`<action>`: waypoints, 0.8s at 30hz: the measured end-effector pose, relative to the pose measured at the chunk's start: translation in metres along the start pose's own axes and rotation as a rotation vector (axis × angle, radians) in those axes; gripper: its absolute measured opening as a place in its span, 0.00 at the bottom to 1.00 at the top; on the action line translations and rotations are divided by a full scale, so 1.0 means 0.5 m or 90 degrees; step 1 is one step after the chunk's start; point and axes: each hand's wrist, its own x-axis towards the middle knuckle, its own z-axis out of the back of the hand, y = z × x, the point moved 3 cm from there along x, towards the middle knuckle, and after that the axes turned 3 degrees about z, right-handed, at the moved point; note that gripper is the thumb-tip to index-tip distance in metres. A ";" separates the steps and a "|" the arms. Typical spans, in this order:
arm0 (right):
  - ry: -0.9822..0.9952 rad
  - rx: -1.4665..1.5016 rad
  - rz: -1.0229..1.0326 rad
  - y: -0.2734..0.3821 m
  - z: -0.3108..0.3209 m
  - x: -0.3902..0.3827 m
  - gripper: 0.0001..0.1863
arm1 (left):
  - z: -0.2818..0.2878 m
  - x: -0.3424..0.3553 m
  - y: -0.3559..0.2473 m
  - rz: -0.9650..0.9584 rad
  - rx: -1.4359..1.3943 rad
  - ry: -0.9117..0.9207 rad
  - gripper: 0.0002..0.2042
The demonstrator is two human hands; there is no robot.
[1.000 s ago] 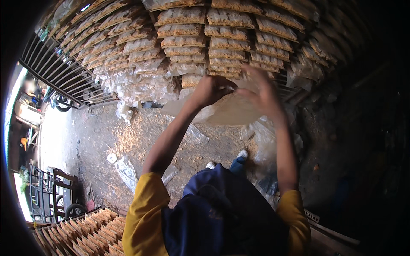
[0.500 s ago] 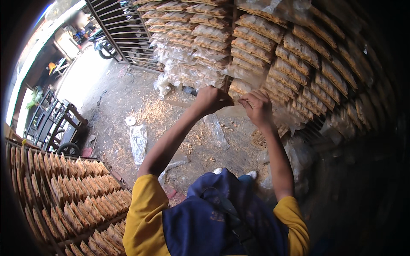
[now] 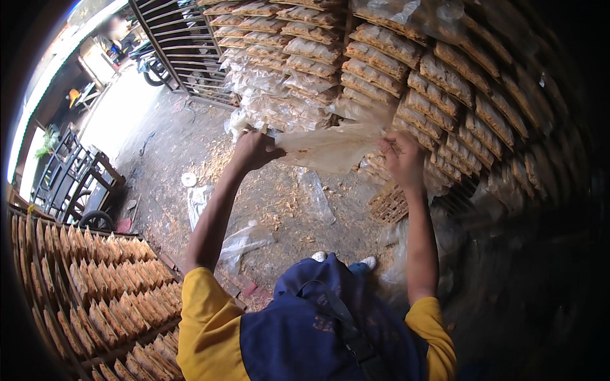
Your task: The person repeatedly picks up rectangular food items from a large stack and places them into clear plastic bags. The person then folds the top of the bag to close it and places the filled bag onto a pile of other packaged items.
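Observation:
A thin, cloudy plastic sheet (image 3: 330, 149) is stretched between my two hands in front of the stacked slabs. Its left edge is pinched in my left hand (image 3: 254, 151), thumb toward the middle. My right hand (image 3: 403, 157) is closed at the sheet's right end, slightly blurred. Beyond the sheet rise tall stacks of tan, crumbly-looking slabs (image 3: 375, 54) lying flat on one another, many with plastic over them. Loose clear plastic (image 3: 273, 89) hangs over the lower part of the left stack.
At the lower left, a rack holds upright rows of slabs (image 3: 121, 273). A slatted metal gate (image 3: 181, 54) and a wheeled cart (image 3: 82, 184) stand on the left. Plastic scraps (image 3: 244, 241) and crumbs litter the floor. A brown lattice-like block (image 3: 389, 204) lies below my right hand.
My hands have moved apart, the left one leftward and the right one slightly right. The plastic sheet between them has spread wide.

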 end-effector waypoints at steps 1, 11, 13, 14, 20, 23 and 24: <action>0.002 0.011 0.005 0.006 0.003 -0.003 0.07 | -0.010 -0.001 0.000 -0.009 -0.014 -0.018 0.17; -0.019 -0.078 0.130 0.073 0.069 -0.017 0.08 | -0.167 0.056 -0.126 -0.133 -0.264 -0.149 0.15; -0.056 -0.077 0.095 0.028 0.084 -0.042 0.08 | -0.178 0.053 -0.108 -0.134 -0.202 -0.211 0.17; -0.071 -0.074 0.092 0.015 0.092 -0.049 0.08 | -0.207 0.059 -0.070 0.030 -0.102 -0.041 0.19; -0.166 0.028 -0.181 -0.092 0.148 -0.126 0.10 | -0.344 -0.030 0.097 -0.032 -0.114 -0.001 0.10; -0.217 -0.021 -0.287 -0.237 0.173 -0.226 0.12 | -0.481 -0.094 0.241 0.025 -0.101 0.040 0.18; -0.228 -0.037 -0.317 -0.288 0.199 -0.279 0.14 | -0.510 -0.111 0.288 0.054 -0.059 0.090 0.23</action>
